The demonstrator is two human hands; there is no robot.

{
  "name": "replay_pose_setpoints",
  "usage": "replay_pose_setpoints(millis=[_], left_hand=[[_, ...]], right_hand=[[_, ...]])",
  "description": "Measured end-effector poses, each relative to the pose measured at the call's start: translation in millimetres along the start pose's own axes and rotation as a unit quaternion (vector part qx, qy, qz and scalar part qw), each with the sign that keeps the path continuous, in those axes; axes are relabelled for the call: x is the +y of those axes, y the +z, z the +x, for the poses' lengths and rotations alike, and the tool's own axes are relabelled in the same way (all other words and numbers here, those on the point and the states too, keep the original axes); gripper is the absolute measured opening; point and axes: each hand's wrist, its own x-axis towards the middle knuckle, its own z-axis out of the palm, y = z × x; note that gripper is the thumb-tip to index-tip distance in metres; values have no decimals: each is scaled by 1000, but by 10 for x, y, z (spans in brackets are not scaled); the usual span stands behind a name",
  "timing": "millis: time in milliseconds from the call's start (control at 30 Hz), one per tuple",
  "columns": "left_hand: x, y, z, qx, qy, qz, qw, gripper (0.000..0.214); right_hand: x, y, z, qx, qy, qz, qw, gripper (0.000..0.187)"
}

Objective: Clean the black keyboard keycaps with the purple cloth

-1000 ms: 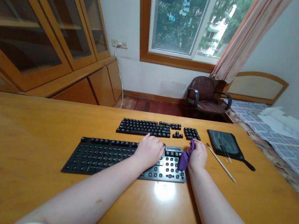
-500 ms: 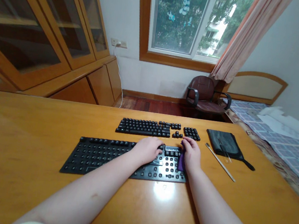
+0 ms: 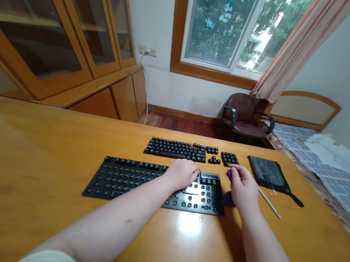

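My left hand (image 3: pixel 181 175) rests on the right part of a black keyboard (image 3: pixel 123 182), its fingers lying over the keys with nothing visible in them. My right hand (image 3: pixel 243 189) is shut on a purple cloth (image 3: pixel 228 199), just off the keyboard's right end. The cloth shows above and below my fingers. Behind the keyboard lie black loose keycaps (image 3: pixel 175 149) in rows, with a smaller numeric group (image 3: pixel 229 158) to their right.
The wooden desk (image 3: pixel 27 172) holds everything. A black pouch (image 3: pixel 268 173) and a thin pale stick (image 3: pixel 270 203) lie to the right. Beyond the desk are a glass-fronted cabinet (image 3: pixel 63 26), a dark office chair (image 3: pixel 241 114) and a bed (image 3: pixel 333 177).
My right hand has moved right with the cloth, off the keyboard's right end. My left hand stays on the keyboard. The whole view has shifted slightly.
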Motion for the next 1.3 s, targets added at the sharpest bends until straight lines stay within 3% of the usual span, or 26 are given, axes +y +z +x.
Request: replay_pose_setpoints(millis=[67, 167, 333, 400, 500, 600, 700, 867, 1100, 1200, 1300], left_hand=[[-18, 10, 7, 18, -9, 0, 1000, 31], [-52, 26, 18, 32, -16, -6, 999, 31], [-74, 50, 26, 33, -22, -8, 999, 31], [-74, 59, 29, 34, -24, -8, 999, 31], [-74, 72, 33, 38, -27, -8, 999, 30], [-78, 80, 34, 41, -28, -10, 999, 30], [-86, 86, 35, 43, -30, -14, 999, 29], [-108, 100, 43, 50, -42, -14, 998, 27], [-125, 115, 41, 57, -34, -22, 998, 26], [-130, 121, 37, 59, -33, -26, 997, 24], [-135, 126, 35, 70, -35, -44, 996, 21]], right_hand=[[-17, -118, 64, -90, -29, -157, 983, 20], [115, -240, 66, -131, -47, -299, 944, 16], [356, -360, -76, -196, -26, -337, 921, 24], [309, -380, -17, -173, -56, -356, 917, 30], [156, -297, 307, -135, -94, -402, 901, 30], [83, -57, 791, -172, -121, -421, 882, 28], [147, 241, 1218, -215, -86, -450, 862, 26], [321, 541, 1573, -218, -53, -459, 860, 22], [460, 615, 1704, -253, -25, -433, 865, 13], [429, 623, 1734, -242, -17, -417, 876, 13], [257, 607, 1662, -193, -29, -397, 897, 20]])
